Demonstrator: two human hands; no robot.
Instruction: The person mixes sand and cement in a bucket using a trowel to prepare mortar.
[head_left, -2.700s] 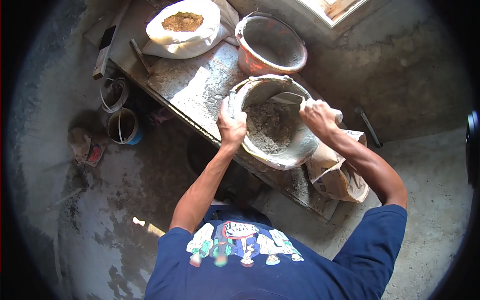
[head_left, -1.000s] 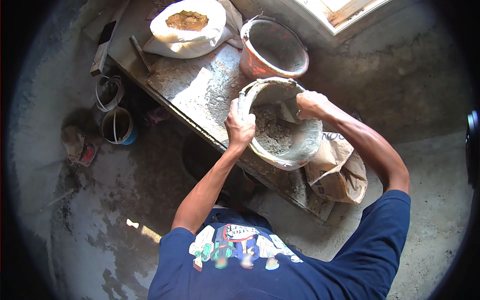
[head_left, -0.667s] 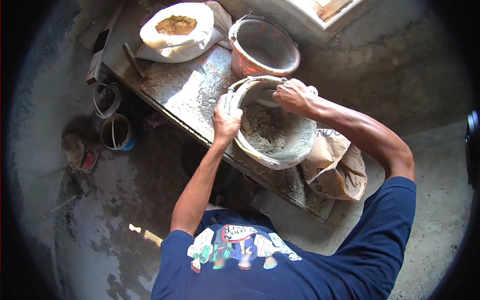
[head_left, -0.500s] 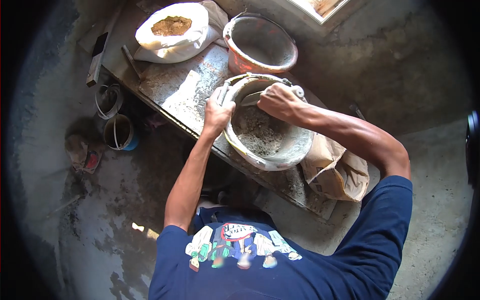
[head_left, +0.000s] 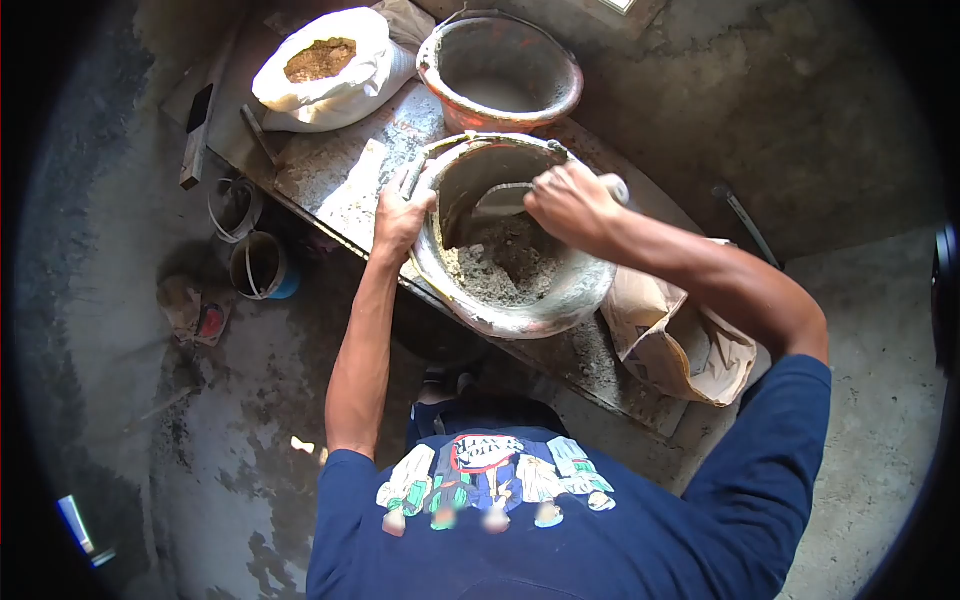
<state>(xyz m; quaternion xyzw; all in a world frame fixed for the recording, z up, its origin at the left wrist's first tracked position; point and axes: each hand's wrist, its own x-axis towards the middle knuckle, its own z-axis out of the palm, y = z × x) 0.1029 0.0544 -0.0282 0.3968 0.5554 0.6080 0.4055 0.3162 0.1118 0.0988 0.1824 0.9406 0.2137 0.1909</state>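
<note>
A cement-caked bucket (head_left: 560, 300) stands tilted on a dusty bench (head_left: 345, 175), holding grey mortar mix (head_left: 500, 265). My left hand (head_left: 398, 218) grips the bucket's left rim. My right hand (head_left: 570, 203) is closed around the handle of a trowel (head_left: 500, 198). The trowel's blade reaches into the bucket above the mix, close to the far wall.
An orange-rimmed bucket (head_left: 505, 105) stands behind the grey one. A white sack of sand (head_left: 325, 65) lies at the bench's far left end. A brown paper cement bag (head_left: 680, 335) leans to the right. Two small tubs (head_left: 262, 265) and a metal bar (head_left: 745, 225) lie on the floor.
My right hand swung the trowel from the bucket's right side across to the far wall and back toward the right. My left hand stayed on the rim. The view shifted downward.
</note>
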